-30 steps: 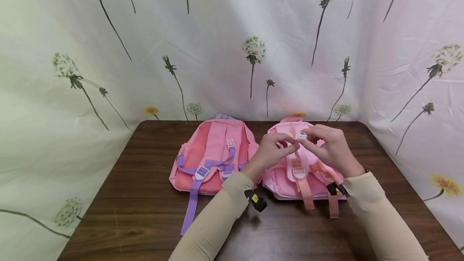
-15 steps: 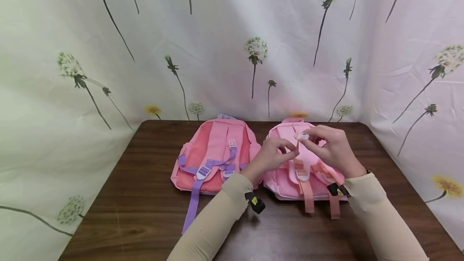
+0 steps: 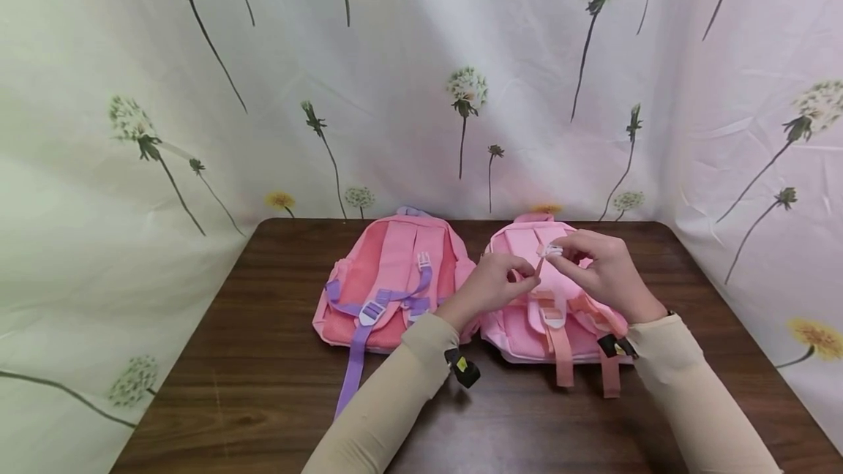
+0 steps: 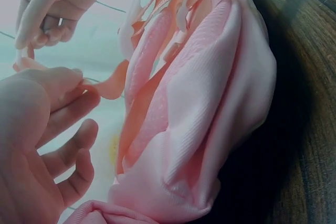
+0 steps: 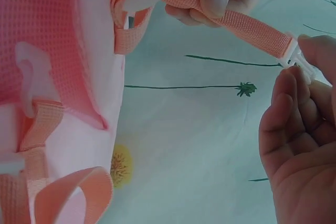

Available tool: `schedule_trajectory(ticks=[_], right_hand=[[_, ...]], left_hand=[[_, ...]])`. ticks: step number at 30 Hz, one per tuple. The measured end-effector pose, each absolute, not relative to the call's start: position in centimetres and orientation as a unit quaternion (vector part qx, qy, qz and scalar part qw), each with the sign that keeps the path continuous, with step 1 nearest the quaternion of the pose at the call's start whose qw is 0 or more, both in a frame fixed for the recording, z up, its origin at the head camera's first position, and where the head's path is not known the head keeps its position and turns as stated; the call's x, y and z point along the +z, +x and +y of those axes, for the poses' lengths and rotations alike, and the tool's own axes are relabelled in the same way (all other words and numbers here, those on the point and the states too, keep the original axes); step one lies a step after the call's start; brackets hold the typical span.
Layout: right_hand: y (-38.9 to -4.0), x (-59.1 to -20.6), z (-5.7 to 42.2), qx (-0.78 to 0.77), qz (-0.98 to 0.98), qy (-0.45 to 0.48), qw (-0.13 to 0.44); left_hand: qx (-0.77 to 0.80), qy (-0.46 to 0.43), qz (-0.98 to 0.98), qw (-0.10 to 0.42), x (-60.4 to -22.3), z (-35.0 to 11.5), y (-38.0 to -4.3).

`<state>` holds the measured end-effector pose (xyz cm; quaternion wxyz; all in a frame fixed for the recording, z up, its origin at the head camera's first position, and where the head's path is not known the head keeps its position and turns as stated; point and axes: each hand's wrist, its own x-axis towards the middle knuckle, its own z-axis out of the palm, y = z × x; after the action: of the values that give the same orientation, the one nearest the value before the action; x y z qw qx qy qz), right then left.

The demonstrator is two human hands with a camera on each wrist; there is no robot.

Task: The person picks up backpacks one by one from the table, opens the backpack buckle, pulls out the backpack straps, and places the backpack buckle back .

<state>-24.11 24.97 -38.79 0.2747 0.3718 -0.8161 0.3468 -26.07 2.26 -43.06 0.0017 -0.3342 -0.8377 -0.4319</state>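
Observation:
A light pink backpack (image 3: 510, 331) lies at the right of the table, its shoulder straps facing up. Above it, my right hand (image 3: 604, 271) pinches a white plastic buckle (image 5: 298, 61) between thumb and fingers. Attached to this buckle is an orange webbing strap (image 5: 254, 36), which my left hand (image 3: 495, 282) pinches a short way from it. A stretch of strap runs taut between both hands in the right wrist view. In the left wrist view, a loose piece of strap (image 4: 112, 85) curves from the left fingers towards the backpack.
Left of my arms lies a coral-pink backpack (image 3: 388, 243) with purple straps (image 3: 356, 364) and a white buckle (image 3: 424, 260). Both bags rest on a dark wooden table (image 3: 263, 357). A flower-print curtain (image 3: 395, 93) hangs behind and at the sides.
My left hand has moved slightly down and away from my right hand, so strap now shows between them. The right hand keeps its hold on the buckle, nearly still.

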Motion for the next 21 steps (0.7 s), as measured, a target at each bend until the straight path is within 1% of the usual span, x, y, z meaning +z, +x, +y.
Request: schedule_trajectory(ticks=[2, 12, 21], right_hand=[[-24.2, -38.9, 25.1, 0.346, -0.819, 0.367, 0.272], [-24.2, -39.1, 25.6, 0.330, -0.849, 0.347, 0.224], [-24.5, -39.1, 26.5, 0.310, -0.858, 0.334, 0.238]], left_hand=[[-0.431, -0.333, -0.839, 0.001, -43.1, 2.3, -26.0], [-0.425, -0.327, -0.844, -0.015, -43.3, 2.2, -26.1], [-0.413, -0.314, -0.854, -0.030, -43.5, 1.7, -26.1]])
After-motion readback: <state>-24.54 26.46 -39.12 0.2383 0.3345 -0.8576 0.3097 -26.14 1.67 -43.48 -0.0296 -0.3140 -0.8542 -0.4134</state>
